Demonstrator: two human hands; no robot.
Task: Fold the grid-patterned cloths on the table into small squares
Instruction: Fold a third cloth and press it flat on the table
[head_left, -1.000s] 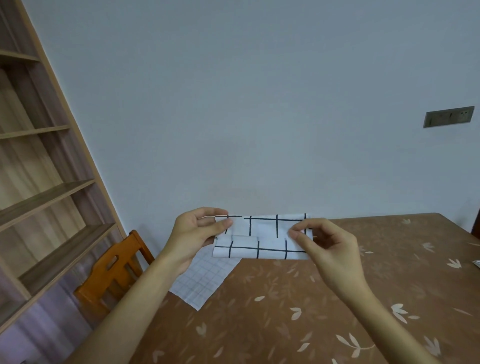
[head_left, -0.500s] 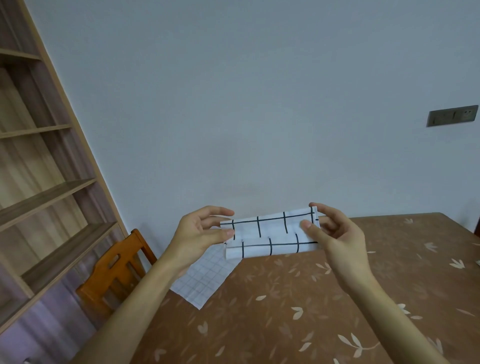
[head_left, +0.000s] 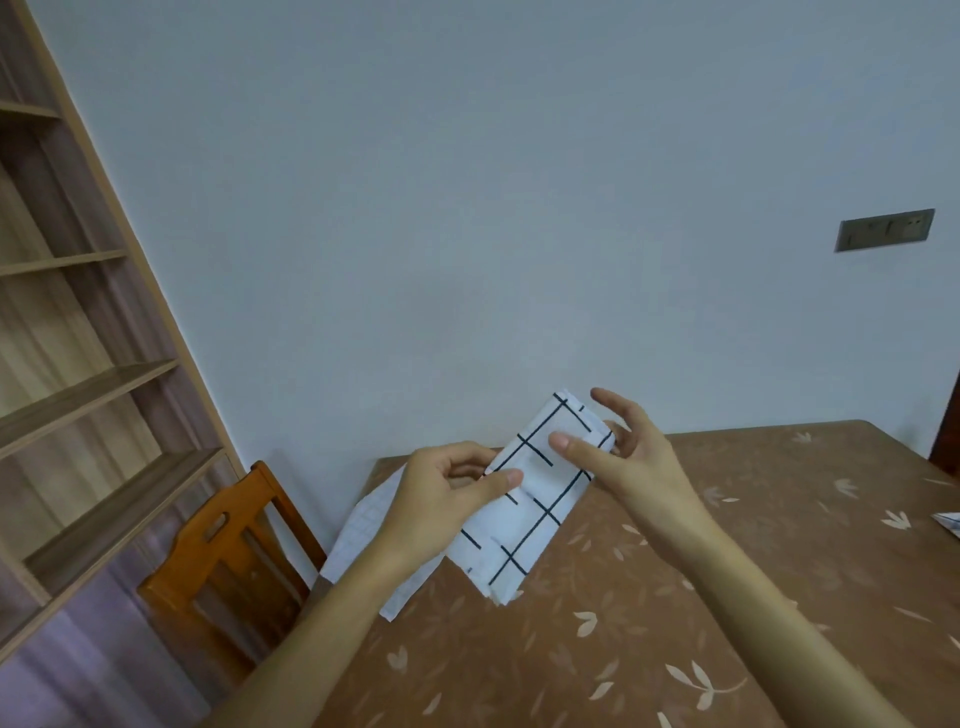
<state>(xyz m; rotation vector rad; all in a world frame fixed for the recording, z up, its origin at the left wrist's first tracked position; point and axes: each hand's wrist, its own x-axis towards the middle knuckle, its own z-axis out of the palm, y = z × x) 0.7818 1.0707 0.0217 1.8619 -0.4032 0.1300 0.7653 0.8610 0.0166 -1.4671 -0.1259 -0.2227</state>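
Observation:
A white cloth with a wide black grid (head_left: 530, 499), folded into a long strip, is held in the air above the table, tilted from upper right to lower left. My left hand (head_left: 447, 499) pinches its middle left edge. My right hand (head_left: 618, 457) holds its upper end, thumb on the front and fingers spread behind. A second white cloth with a fine grid (head_left: 363, 540) lies flat at the table's left corner, partly hidden by my left hand and forearm.
The table has a brown covering with pale leaf prints (head_left: 675, 597). An orange wooden chair (head_left: 228, 561) stands at its left, next to a wooden shelf unit (head_left: 78, 389). Another piece of white cloth (head_left: 948, 522) peeks in at the right edge.
The folded strip has turned from level to a steep diagonal; its left end dropped toward the table. My left hand shifted to its middle, and my right hand rose with the upper end.

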